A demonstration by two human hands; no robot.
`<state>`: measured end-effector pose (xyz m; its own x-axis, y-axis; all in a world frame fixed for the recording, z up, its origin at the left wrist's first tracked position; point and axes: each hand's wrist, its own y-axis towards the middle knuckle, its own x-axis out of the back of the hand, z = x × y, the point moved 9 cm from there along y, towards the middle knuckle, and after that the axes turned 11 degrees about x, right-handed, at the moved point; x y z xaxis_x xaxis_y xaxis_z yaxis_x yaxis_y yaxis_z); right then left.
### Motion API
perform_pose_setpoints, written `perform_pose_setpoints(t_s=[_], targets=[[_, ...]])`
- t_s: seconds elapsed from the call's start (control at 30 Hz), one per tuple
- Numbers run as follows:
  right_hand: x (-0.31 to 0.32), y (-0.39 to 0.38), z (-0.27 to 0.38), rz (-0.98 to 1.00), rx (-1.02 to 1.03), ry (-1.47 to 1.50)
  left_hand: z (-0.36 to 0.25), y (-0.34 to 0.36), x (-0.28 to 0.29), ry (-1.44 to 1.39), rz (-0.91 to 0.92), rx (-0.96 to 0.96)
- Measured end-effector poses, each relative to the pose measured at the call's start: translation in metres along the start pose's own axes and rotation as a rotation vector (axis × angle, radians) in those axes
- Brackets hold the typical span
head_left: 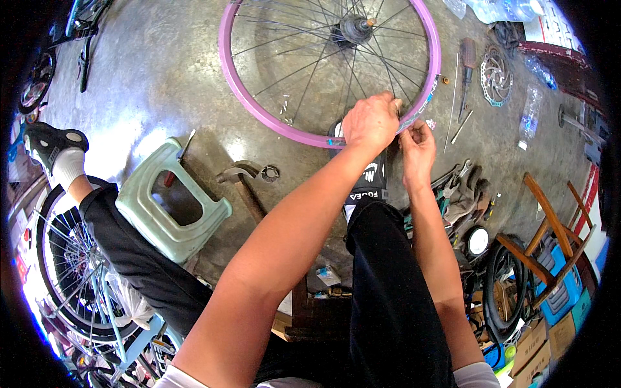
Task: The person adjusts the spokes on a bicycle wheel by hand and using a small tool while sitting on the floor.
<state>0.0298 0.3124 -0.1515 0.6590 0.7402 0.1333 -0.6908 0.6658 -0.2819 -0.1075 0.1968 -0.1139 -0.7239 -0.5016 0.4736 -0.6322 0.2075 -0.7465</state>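
- Left hand (372,123): arm extended, back up, grip curled onto wheel (354,31).
- Right hand (419,149): fingers bent at its edge; can't tell if grip pinches anything.
- Wheel: purple rim (226,52), dark spokes, near edge above shoe (373,181).

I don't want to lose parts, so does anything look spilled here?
Yes: small pale pieces are scattered on the floor, seen through the wheel, left of your left hand. They look spilled because they lie loose, in no container.
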Motion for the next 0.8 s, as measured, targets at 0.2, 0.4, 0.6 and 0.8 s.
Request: perform_pose_setpoints(t_s=[0.2,0.4,0.6,0.8], targets=[[0.0018,-0.0019,-0.0018,0.026,0.005,-0.041,-0.0011,-0.0022,0.0016,0.025,-0.01,-0.003],[0.0022,0.0002,-0.0028,0.015,0.003,-0.008,0.0005,-0.0007,0.0003,0.01,-0.009,0.004],[0.002,-0.0009,-0.0006,0.03,0.011,-0.031,0.0004,0.0002,-0.0005,0.004,-0.025,-0.022],[0.0018,-0.001,-0.0003,0.01,0.011,-0.04,0.0017,0.002,-0.0008,-0.004,-0.016,-0.016]])
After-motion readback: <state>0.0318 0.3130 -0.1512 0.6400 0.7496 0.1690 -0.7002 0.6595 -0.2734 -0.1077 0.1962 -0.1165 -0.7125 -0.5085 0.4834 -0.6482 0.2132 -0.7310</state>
